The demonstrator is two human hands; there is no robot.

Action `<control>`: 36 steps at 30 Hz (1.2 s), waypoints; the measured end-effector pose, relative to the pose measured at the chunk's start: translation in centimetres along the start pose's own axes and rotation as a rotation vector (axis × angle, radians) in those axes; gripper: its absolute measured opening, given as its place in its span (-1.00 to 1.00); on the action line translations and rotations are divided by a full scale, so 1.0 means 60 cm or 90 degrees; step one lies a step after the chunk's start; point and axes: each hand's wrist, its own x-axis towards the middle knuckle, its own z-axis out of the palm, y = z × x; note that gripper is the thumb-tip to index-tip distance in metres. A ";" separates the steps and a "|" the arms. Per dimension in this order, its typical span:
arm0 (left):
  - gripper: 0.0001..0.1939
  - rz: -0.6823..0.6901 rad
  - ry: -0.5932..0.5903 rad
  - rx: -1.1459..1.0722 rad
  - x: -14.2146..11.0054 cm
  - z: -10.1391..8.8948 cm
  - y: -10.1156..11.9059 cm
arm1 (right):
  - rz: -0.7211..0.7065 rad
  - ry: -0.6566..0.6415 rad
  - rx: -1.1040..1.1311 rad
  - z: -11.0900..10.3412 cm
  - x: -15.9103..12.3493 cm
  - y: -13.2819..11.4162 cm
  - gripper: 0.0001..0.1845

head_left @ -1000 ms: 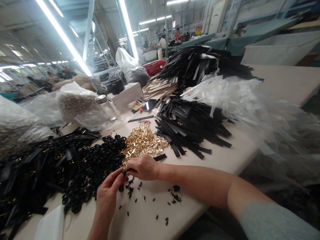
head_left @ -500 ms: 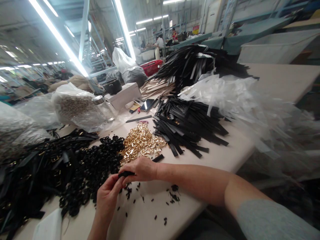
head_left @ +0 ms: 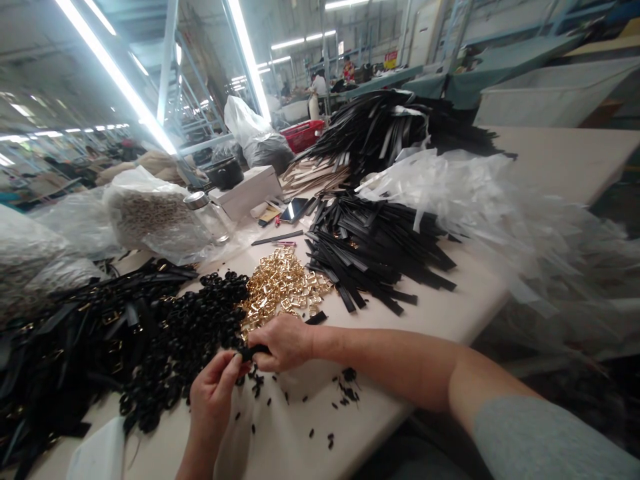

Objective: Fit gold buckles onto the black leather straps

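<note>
Between my two hands is a short black strap (head_left: 256, 351), partly hidden by the fingers. My left hand (head_left: 216, 381) pinches its left end with thumb and fingertips. My right hand (head_left: 284, 341) is closed round the other end. Just behind the hands lies a heap of gold buckles (head_left: 280, 283). To its left is a pile of small black loops (head_left: 200, 327). Black straps with gold buckles (head_left: 75, 333) fill the table's left side. Loose black straps (head_left: 370, 247) are spread beyond the buckles. Small black bits (head_left: 345, 390) are scattered near my right forearm.
Clear plastic wrapping (head_left: 480, 200) covers the table's right side. Behind stand a glass jar (head_left: 210, 217), a phone (head_left: 295, 210), a white box (head_left: 255, 190) and a filled plastic bag (head_left: 150, 213). A white object (head_left: 97, 453) lies front left. People (head_left: 319, 83) are far off.
My hands have drawn slightly apart, the left shifting left and the right a little to the right, so more of the black strap shows between them.
</note>
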 end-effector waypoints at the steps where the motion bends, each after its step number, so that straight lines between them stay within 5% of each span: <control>1: -0.67 -0.002 0.000 -0.002 0.000 0.001 0.001 | -0.001 -0.014 0.006 -0.004 0.000 -0.001 -0.73; 25: -0.68 -0.020 0.014 -0.013 0.008 -0.006 -0.009 | -0.006 -0.136 0.130 -0.014 0.008 0.021 -0.72; 31: -0.66 -0.001 0.040 0.032 0.012 -0.015 -0.028 | -0.029 -0.081 0.188 0.001 0.010 0.026 -0.78; 36: -0.62 0.054 0.085 0.058 0.028 -0.019 -0.046 | 0.056 0.162 0.136 0.011 0.018 0.056 -0.81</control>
